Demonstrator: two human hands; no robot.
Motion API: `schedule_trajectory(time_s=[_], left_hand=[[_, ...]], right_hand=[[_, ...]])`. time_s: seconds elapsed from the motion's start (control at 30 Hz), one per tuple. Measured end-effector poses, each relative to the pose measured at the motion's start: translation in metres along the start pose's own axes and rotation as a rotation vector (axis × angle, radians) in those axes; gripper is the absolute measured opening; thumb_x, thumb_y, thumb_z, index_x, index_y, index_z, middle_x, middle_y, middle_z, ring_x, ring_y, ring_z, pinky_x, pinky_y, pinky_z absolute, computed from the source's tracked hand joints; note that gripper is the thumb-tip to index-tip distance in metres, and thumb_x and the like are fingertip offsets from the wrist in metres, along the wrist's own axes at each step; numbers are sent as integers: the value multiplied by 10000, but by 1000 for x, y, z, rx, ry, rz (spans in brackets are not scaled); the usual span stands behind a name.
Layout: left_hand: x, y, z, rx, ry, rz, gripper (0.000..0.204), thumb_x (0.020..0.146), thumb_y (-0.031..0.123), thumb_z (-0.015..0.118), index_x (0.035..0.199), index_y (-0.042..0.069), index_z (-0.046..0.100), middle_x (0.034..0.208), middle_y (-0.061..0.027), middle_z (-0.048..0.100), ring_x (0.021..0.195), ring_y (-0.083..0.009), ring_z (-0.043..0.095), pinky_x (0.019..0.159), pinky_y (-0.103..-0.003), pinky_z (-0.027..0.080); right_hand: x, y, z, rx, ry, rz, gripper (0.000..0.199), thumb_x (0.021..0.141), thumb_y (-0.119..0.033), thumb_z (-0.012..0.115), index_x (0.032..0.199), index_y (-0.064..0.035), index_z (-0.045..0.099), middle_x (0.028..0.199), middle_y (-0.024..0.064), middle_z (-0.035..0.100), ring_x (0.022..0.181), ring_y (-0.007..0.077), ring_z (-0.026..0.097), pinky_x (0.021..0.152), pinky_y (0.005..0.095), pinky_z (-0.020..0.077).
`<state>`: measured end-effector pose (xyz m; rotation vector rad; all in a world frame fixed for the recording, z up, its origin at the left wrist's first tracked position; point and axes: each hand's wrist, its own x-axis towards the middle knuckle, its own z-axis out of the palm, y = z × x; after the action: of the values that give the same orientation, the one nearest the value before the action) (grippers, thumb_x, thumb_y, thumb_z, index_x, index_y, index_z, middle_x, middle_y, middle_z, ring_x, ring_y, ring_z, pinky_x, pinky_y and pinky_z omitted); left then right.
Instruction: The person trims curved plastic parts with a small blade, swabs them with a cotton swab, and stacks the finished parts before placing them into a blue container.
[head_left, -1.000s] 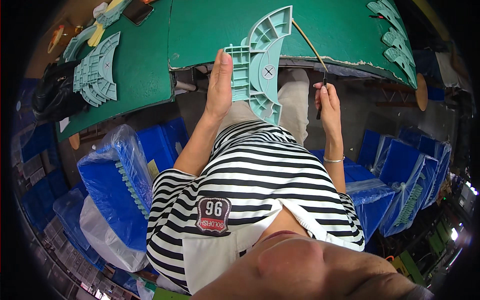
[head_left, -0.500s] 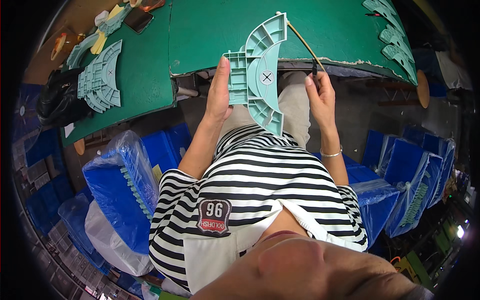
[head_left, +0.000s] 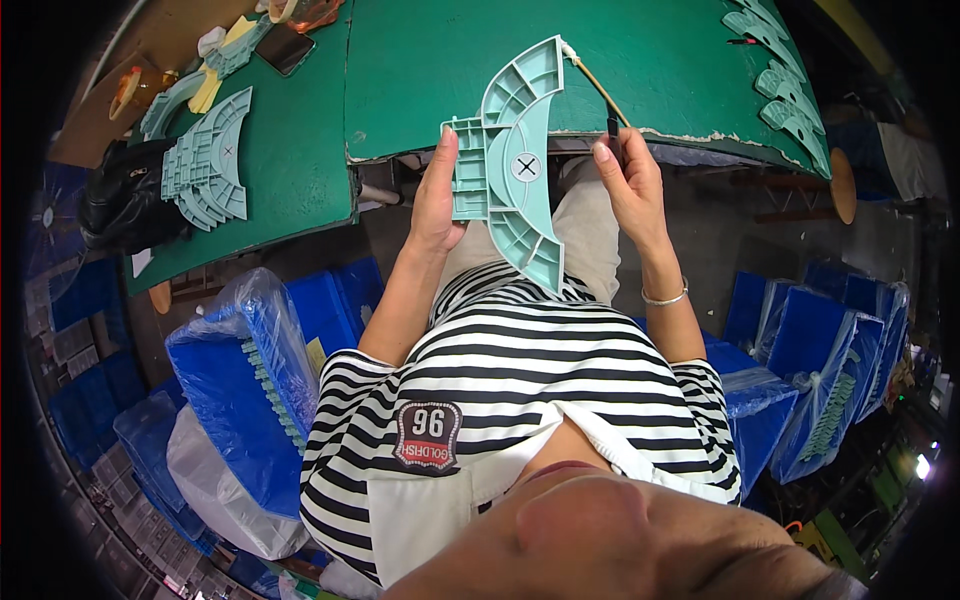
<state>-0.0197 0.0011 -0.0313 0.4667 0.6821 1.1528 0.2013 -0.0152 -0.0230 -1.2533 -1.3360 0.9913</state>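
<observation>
Upright over the near edge of the table, a pale green plastic part (head_left: 520,165) shows its ribbed back, a curved arc with a block on its left side and a round white disc with a black cross. My left hand (head_left: 435,195) is closed around the left edge of that block. In my right hand (head_left: 635,185) are pinched a thin wooden swab (head_left: 595,85) with a white tip and a small black tool (head_left: 615,140) whose kind I cannot make out. The swab's white tip is at the upper right corner of the part, apparently touching it.
The green table (head_left: 420,70) stretches ahead. On its left lie stacked green parts (head_left: 210,160), a black bag (head_left: 120,195) and a phone (head_left: 284,48); more parts (head_left: 790,95) line the right edge. Blue bins in clear plastic (head_left: 235,390) stand on both sides of me.
Both the plastic part and my left hand have come slightly down and left. My right hand has shifted left, bringing the swab's tip a little lower along the part's upper corner.
</observation>
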Motion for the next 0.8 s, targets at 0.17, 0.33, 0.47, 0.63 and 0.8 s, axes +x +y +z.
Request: schedule_trajectory(time_s=[0.17, 0.33, 0.47, 0.63, 0.8], left_hand=[[0, -1, -2, -3, 12, 1, 405, 955, 340, 452, 1225, 40, 482, 1137, -62, 585, 992, -136, 588, 848, -283, 488], [-2, -1, -2, 178, 80, 157, 400, 912, 221, 557, 1251, 36, 452, 1148, -66, 572, 1006, -154, 578, 872, -287, 473], [-9, 7, -3, 370, -11, 423, 448, 803, 82, 694, 1184, 40, 461, 1091, -44, 575, 985, -97, 540, 861, -260, 433], [-20, 32, 20, 1277, -202, 1098, 341, 767, 122, 702, 1066, 74, 545, 987, -88, 613, 936, -205, 585, 822, -350, 477], [-23, 28, 13, 1547, -224, 1690, 319, 719, 135, 715, 989, 242, 583, 991, -19, 531, 951, -174, 528, 894, -381, 432]], right_hand=[[8, -4, -6, -292, 45, -112, 192, 940, -204, 514, 887, -19, 513, 650, -30, 453, 579, 39, 384, 516, 205, 329], [4, -14, -4, 76, 11, 7, 212, 964, -221, 462, 878, -36, 521, 638, -32, 468, 526, 24, 397, 460, 189, 321], [7, -8, -7, 173, -5, 42, 215, 966, -225, 457, 870, -44, 522, 635, -36, 461, 506, 15, 380, 436, 181, 301], [11, 7, -7, 150, 34, 4, 214, 968, -218, 453, 840, -56, 506, 630, -42, 455, 504, 15, 359, 449, 167, 287], [31, 19, -19, -209, 84, -34, 214, 921, -235, 526, 862, -32, 495, 668, 48, 517, 554, 145, 477, 501, 268, 381]])
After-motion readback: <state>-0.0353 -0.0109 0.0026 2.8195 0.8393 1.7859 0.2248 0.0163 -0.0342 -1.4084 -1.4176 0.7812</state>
